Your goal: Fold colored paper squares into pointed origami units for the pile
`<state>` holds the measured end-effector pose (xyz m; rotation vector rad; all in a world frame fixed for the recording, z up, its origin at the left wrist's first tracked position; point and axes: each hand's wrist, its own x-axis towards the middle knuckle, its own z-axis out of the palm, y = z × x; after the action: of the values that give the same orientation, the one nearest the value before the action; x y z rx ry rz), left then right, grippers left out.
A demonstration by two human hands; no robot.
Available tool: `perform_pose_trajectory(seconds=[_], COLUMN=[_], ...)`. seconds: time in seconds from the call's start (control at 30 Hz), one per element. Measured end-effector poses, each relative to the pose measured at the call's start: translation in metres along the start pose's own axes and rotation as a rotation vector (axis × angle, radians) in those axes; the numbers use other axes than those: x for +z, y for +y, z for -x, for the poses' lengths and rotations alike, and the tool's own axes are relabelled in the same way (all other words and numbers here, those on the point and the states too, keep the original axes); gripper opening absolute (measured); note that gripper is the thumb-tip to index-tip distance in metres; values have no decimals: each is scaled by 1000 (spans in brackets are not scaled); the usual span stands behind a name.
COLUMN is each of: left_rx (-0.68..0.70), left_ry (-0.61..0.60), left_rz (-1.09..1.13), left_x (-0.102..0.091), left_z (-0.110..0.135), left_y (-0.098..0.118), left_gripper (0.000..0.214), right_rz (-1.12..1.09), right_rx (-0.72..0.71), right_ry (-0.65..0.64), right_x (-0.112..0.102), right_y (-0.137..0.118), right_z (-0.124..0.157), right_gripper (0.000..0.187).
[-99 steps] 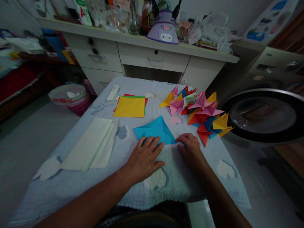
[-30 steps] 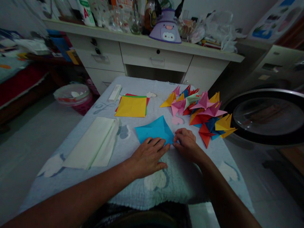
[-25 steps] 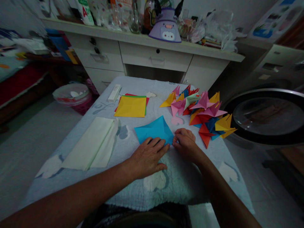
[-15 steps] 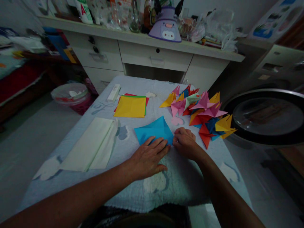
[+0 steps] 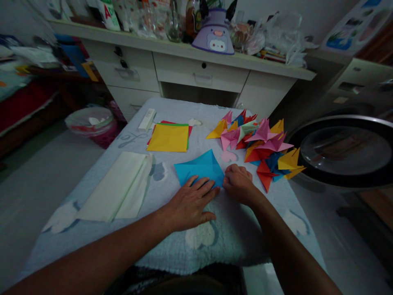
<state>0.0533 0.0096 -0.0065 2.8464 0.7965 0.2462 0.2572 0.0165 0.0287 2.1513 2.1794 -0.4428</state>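
A blue sheet of origami paper [image 5: 199, 166], partly folded, lies on the cloth-covered table [image 5: 172, 250] in front of me. Flat on its lower edge rests my left hand [image 5: 193, 200], fingers spread and thumb out to the side. My right hand [image 5: 238, 182] has its fingers closed at the paper's right corner, which they cover. Behind the blue sheet is a stack of square papers [image 5: 168, 138], yellow on top with red and green edges showing. To the right sits a heap of folded paper cranes [image 5: 260, 141] in several colours.
A folded pale cloth or paper [image 5: 116, 186] lies on the left of the table, with a small white box [image 5: 147, 120] beyond it. A lined bin [image 5: 95, 125] stands on the floor at left. Drawers [image 5: 199, 73] are behind; a round appliance door [image 5: 344, 151] is at right.
My left hand has shifted very slightly on the blue paper. The right hand stays at the corner, and everything else looks the same.
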Motion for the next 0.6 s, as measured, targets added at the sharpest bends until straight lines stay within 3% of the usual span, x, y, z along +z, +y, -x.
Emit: perform_pose_trajectory(seconds=[0.6], left_rx=[-4], left_ry=[-6], left_rz=[18], left_x=[-5], left_z=[-2], left_y=[0], left_gripper=[69], right_rz=[9], right_rx=[11], right_ry=[9], right_x=[1], right_y=[0], right_z=[-2], right_gripper=[21])
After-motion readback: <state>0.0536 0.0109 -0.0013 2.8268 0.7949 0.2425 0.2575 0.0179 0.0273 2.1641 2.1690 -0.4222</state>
